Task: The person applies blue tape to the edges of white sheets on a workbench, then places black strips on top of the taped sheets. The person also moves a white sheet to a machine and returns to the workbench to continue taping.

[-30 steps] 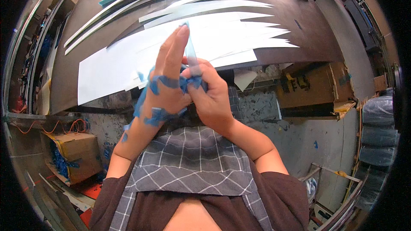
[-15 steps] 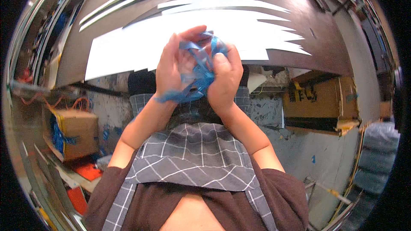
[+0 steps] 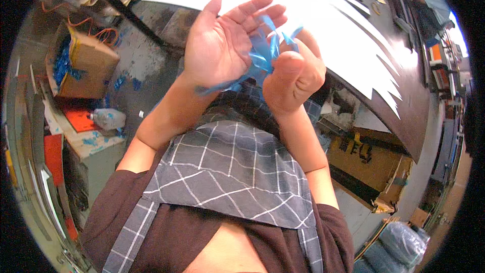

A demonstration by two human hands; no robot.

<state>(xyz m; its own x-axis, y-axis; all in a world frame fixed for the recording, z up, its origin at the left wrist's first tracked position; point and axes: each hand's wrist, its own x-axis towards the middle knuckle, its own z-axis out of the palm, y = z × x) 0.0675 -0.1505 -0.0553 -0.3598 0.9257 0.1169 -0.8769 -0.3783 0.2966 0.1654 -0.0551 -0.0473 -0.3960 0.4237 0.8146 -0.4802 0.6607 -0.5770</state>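
Observation:
My left hand (image 3: 222, 43) is open, palm up, its fingers and thumb spread. Crumpled strips of blue plastic film (image 3: 262, 56) lie against its finger side, and a loose tail of the film trails down across that wrist. My right hand (image 3: 297, 73) is closed on the same film, thumb pressed against the curled fingers, with thin ends sticking up above the thumb. Both hands are in the air in front of my checked apron, close to the edge of white sheets (image 3: 338, 35) on a dark table (image 3: 411, 131).
At left stands a cardboard box (image 3: 91, 65) holding blue film scraps; beside it a clear plastic bottle (image 3: 108, 119) lies near a red sheet (image 3: 81, 116). An open cardboard box (image 3: 371, 167) sits at right below the table. Another person (image 3: 429, 5) is at the far right.
My view has turned left, so the table now slants to the right and the left box shows nearer. My left hand has opened from a cupped shape; the right keeps the film.

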